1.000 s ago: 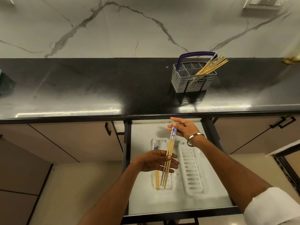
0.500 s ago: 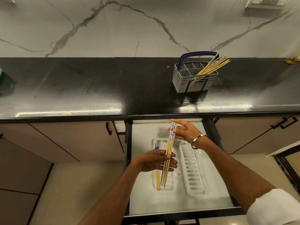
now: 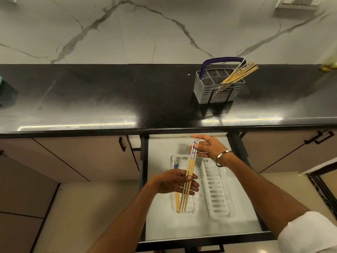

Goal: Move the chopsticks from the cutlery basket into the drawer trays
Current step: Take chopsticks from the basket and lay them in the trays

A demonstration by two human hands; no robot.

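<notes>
Both bare forearms are extended forward from the near edge; the left hand (image 3: 175, 182) is held palm up with its fingers curled closed, thumb pressed on top. The right hand (image 3: 209, 149) is held farther away, thumb and fingertips pinched together, index finger extended leftward; a bangle is worn on its wrist.

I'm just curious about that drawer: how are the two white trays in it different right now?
The left tray already has chopsticks lying along its left side; the right tray holds none. The left tray sits partly under the left hand and the chopsticks it grips, while the right tray lies mostly uncovered. The right tray looks longer. Both are white, slotted, and lie lengthwise in the drawer.
</notes>
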